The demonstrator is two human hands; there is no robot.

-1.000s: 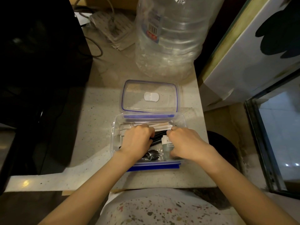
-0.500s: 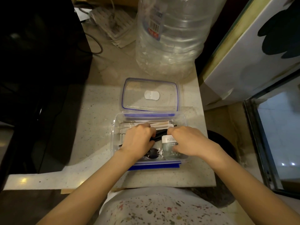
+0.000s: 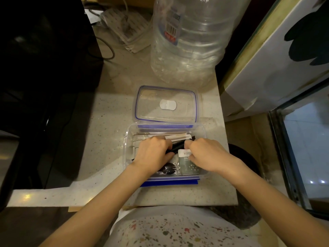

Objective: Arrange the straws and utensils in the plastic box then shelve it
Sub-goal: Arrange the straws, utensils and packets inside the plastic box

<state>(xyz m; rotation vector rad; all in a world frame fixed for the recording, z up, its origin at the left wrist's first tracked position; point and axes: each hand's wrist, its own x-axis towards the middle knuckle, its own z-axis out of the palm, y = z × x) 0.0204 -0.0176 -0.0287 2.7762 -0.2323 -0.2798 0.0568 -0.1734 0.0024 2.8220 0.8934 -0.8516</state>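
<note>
Clear box (image 3: 128,139) sits open; left hand (image 3: 153,154) and right hand (image 3: 207,154) both apparently clasp black utensils (image 3: 179,146), aligning them beside paper straws (image 3: 175,136).

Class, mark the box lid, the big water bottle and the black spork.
Box lid (image 3: 151,111): head view, clear panel left of its white patch.
Water bottle (image 3: 192,50): head view, ribbed body.
Black spork (image 3: 169,169): head view, its tines.

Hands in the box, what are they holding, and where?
Both the left hand and right hand pinch the black utensils, one at each end, inside the plastic box.
</note>
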